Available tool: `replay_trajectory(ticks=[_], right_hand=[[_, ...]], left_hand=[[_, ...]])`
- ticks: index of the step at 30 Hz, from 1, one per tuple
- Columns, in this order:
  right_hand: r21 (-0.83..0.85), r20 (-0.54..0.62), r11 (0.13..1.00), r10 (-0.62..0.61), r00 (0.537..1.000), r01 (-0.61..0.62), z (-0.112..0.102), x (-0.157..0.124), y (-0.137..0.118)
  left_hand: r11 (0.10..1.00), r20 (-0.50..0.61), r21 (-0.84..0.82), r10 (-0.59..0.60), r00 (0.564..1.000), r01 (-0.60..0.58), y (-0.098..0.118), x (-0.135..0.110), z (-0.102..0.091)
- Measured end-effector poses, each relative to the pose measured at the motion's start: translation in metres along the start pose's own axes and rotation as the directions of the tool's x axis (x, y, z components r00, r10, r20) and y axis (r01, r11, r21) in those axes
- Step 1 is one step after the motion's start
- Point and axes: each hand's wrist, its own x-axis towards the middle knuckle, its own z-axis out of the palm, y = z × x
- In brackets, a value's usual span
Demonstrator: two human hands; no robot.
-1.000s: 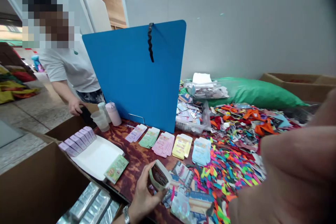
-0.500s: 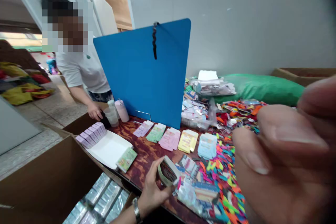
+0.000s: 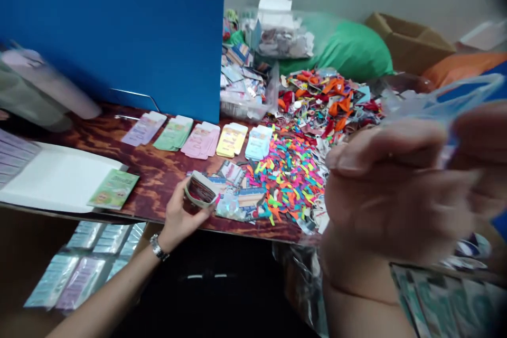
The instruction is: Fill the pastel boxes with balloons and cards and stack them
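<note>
Blue panel: a tall flat blue panel [image 3: 111, 26] fills the upper left of the frame.
Worktop: a red-brown wood-grain worktop [image 3: 158, 169] runs across the middle.
Loose heap: a mound of multicoloured paper scraps [image 3: 293, 174] lies centre right, spread wide and unordered.
Card row: five pastel card stacks [image 3: 202, 140] sit in a line at upper centre, apparently parted by colour to keep each kind together.
Right hand: the right hand [image 3: 388, 190], large and blurred at right, is up against a clear plastic sheet [image 3: 439, 97]; the blur hides whether it grips.
Left hand: the left hand [image 3: 180, 216] is clenched round a small curled card bundle [image 3: 200, 191] above the worktop's front edge, seemingly to keep it rolled.
</note>
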Motion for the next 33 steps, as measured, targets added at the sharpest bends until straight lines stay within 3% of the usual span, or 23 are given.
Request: replay_trajectory(ticks=[2, 3, 7, 9, 11, 13, 15, 19, 21, 24, 29, 33], right_hand=[[0.033, -0.105, 0.996, -0.079, 0.991, 0.083, 0.001, -0.005, 0.016], [0.023, -0.103, 0.996, -0.083, 0.991, 0.086, 0.000, -0.008, 0.024], [-0.226, 0.164, 0.972, 0.100, 0.981, -0.061, -0.007, -0.028, 0.067], [-0.435, 0.350, 0.899, 0.221, 0.910, -0.051, -0.014, -0.044, 0.093], [-0.615, 0.510, 0.786, 0.344, 0.788, 0.055, -0.021, -0.062, 0.118], [-0.741, 0.560, 0.651, 0.460, 0.689, 0.168, -0.028, -0.078, 0.138], [-0.834, 0.514, 0.504, 0.564, 0.646, 0.224, -0.036, -0.089, 0.151], [-0.931, 0.362, 0.288, 0.650, 0.668, 0.224, -0.048, -0.091, 0.159], [-0.947, 0.321, 0.235, 0.663, 0.676, 0.219, -0.051, -0.087, 0.161], [-0.956, 0.289, 0.168, 0.702, 0.651, 0.242, -0.050, -0.082, 0.164], [-0.947, 0.301, 0.157, 0.735, 0.607, 0.280, -0.046, -0.085, 0.173], [-0.949, 0.313, 0.197, 0.677, 0.666, 0.247, -0.045, -0.093, 0.168]], left_hand=[[1.000, -0.003, -0.004, -0.023, 1.000, 0.023, -0.001, 0.006, 0.000], [0.999, -0.003, -0.006, -0.031, 0.999, 0.031, -0.001, 0.009, 0.000], [0.999, -0.015, 0.005, -0.044, 0.999, 0.044, -0.002, 0.015, 0.003], [1.000, -0.021, 0.003, -0.023, 1.000, 0.023, -0.003, 0.016, 0.005], [0.999, -0.018, -0.007, 0.033, 0.999, -0.033, -0.005, 0.016, 0.007], [0.994, -0.002, -0.011, 0.108, 0.994, -0.108, -0.005, 0.016, 0.009], [0.986, 0.020, -0.026, 0.165, 0.986, -0.164, -0.003, 0.017, 0.011], [0.972, 0.049, -0.092, 0.221, 0.974, -0.216, 0.006, 0.019, 0.016], [0.961, 0.052, -0.113, 0.259, 0.964, -0.252, 0.010, 0.020, 0.018], [0.942, 0.047, -0.121, 0.319, 0.946, -0.312, 0.015, 0.022, 0.020], [0.932, 0.041, -0.123, 0.347, 0.937, -0.340, 0.017, 0.024, 0.020], [0.946, 0.093, -0.111, 0.316, 0.944, -0.306, 0.014, 0.021, 0.021]])
